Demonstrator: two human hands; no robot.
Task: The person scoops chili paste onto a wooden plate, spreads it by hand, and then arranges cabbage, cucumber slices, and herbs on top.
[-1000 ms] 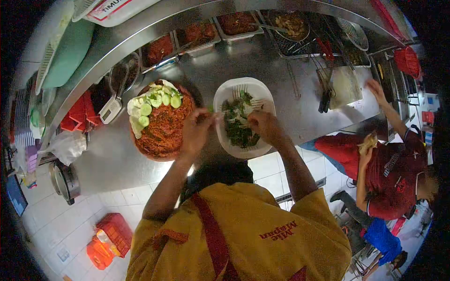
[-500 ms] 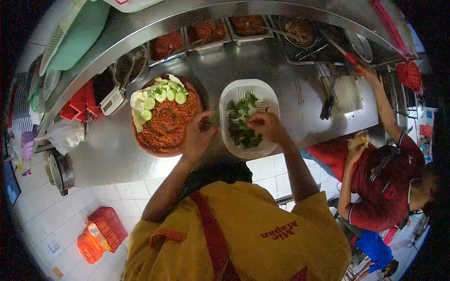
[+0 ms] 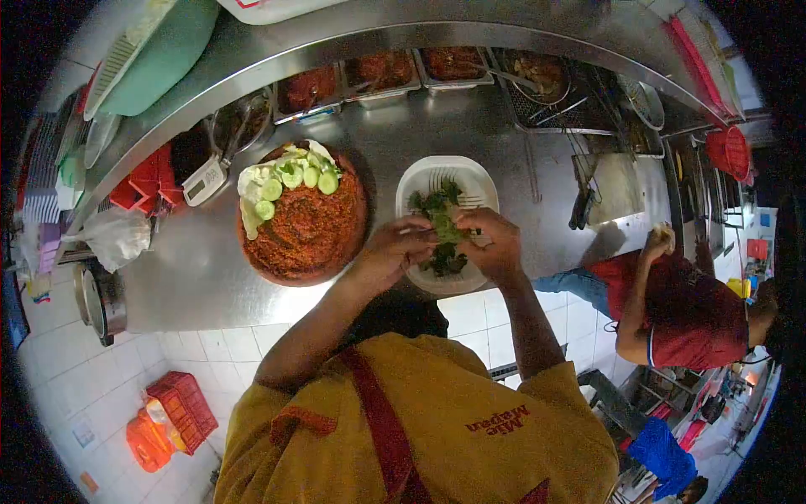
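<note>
Leafy green herbs (image 3: 445, 225) are pinched between my two hands, over a white slotted plastic basket (image 3: 491, 186). My left hand (image 3: 396, 254) is closed on them from the left, its fingertips at the leaves. From the other side my right hand (image 3: 493, 241) also grips the leaves, thumb and fingers together. More dark green leaves (image 3: 443, 265) lie in the basket below. Left of the basket stands a round dish of red chili paste (image 3: 306, 231), with cucumber slices (image 3: 327, 182) and pale cabbage or lettuce leaves along its back left edge.
Metal trays of red sauce (image 3: 378, 74) line the back of the steel counter (image 3: 185, 269). A digital thermometer (image 3: 204, 181) lies at left, tongs (image 3: 579, 206) at right. A co-worker in a dark red shirt (image 3: 688, 311) stands at right. An overhead shelf edge (image 3: 403, 34) crosses the back.
My left hand has moved right from beside the dish to over the basket, meeting my right hand at the leaves. The co-worker's outstretched arm has withdrawn from the counter's back.
</note>
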